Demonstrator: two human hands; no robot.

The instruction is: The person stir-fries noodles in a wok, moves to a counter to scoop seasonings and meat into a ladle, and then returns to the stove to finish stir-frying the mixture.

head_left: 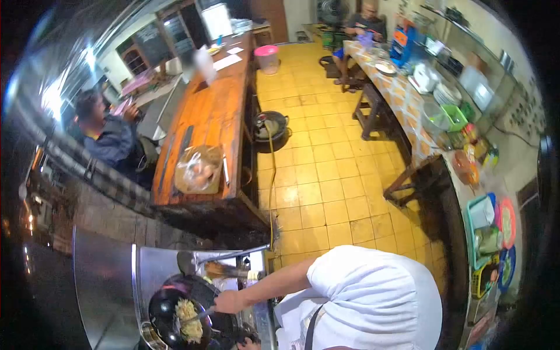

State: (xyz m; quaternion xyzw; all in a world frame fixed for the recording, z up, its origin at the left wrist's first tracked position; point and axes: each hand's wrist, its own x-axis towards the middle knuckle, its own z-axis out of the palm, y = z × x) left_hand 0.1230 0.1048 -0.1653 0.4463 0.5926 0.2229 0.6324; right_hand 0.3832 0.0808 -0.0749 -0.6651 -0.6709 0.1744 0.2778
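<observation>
My right hand (230, 301) is wrapped round the handle of a metal spatula (201, 316). The spatula's tip reaches into a black wok (160, 304) at the lower left. A pale, shredded heap of food that looks like noodles (189, 322) lies in the wok, touching the spatula. My left hand (249, 344) shows only in part at the bottom edge, near the wok's right side. Its fingers are dark and cut off, so their grip is hidden. A white sleeve covers my right shoulder.
A wooden counter (204, 122) bears a plastic bag of eggs (199, 170) in a tray. One person (111, 128) is left of it; another (368, 26) sits at the back. Dishes and baskets line the right-hand table (402, 99). A bucket (268, 61) and a basin (271, 119) stand on yellow tiles.
</observation>
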